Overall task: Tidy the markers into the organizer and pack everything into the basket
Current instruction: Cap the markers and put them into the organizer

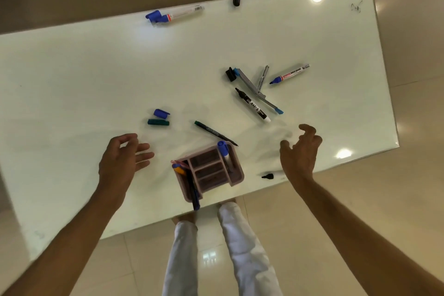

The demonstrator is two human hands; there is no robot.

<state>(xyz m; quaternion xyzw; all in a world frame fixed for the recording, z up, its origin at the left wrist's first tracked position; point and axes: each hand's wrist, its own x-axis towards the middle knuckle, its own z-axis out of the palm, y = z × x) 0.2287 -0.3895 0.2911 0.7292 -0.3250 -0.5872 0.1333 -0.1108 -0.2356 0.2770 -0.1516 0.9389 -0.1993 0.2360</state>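
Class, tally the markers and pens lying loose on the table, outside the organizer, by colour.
Blue markers: 2
Black markers: 2
Green pen: 1
Total: 5

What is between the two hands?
In the head view, the pink organizer sits between the left hand and right hand, with a blue-capped marker standing in it.

Head view, steeply downward, table (72,79) near, wide-angle
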